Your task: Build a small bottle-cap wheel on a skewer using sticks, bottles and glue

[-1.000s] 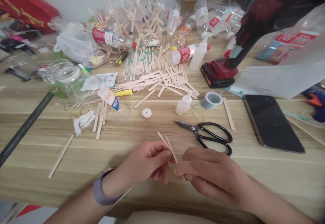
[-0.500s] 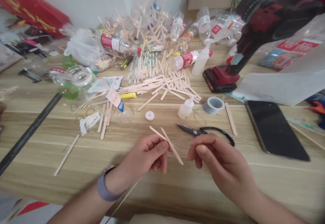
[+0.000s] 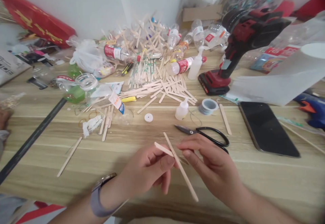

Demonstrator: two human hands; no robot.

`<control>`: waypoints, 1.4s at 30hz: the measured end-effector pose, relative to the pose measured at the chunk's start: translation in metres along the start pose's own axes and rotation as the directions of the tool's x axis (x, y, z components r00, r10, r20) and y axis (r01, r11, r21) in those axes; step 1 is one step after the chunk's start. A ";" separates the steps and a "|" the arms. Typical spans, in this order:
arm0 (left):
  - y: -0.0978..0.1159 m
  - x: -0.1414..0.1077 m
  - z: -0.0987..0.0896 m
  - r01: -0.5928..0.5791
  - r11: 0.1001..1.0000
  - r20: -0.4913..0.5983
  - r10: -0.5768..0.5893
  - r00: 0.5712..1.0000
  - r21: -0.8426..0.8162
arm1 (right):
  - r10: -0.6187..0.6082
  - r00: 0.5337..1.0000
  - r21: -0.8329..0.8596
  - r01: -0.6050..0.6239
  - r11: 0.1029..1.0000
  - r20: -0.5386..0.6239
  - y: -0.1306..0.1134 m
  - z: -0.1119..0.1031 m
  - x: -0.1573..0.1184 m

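My left hand (image 3: 154,169) is closed, its thumb and fingers pinching two crossed wooden craft sticks. One craft stick (image 3: 187,180) slants down to the right between my hands; the other craft stick (image 3: 163,148) points up to the left, its far part hidden by the fingers. My right hand (image 3: 208,163) has its thumb and forefinger pinched together just right of the crossing. Whatever may be between those fingertips is too thin or hidden to make out. Just beyond the right hand lie black-handled scissors (image 3: 213,132).
Behind lie a heap of craft sticks (image 3: 162,85), a small dropper bottle (image 3: 182,109), a wire spool (image 3: 208,106) and a white disc (image 3: 148,117). A red cordless drill (image 3: 233,47) stands back right, near a black phone (image 3: 269,129). A dark bar (image 3: 33,139) crosses the left side.
Both hands have come lower and nearer each other. The crossed sticks have turned, the longer one now reaching further down and right. The right fingertips have moved in beside the crossing.
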State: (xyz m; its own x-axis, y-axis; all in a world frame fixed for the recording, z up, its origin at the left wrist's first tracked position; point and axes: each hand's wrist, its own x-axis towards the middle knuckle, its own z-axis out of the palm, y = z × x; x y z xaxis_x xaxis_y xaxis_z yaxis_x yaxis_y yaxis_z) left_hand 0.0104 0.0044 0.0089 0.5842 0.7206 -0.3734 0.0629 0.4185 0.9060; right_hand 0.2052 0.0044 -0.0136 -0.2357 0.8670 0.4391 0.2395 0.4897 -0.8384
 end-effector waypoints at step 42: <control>0.020 0.030 -0.030 -0.094 0.484 -0.227 0.563 0.795 0.870 | 0.330 0.942 0.534 -0.311 0.786 0.062 -0.001 -0.001 0.004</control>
State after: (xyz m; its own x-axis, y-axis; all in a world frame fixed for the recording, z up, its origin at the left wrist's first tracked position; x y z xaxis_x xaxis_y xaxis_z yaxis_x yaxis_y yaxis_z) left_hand 0.0051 0.0512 0.0096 0.3159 0.9338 0.1679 0.6794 -0.3462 0.6470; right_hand 0.2053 0.0081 -0.0107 -0.2013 0.9726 0.1168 -0.2413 0.0663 -0.9682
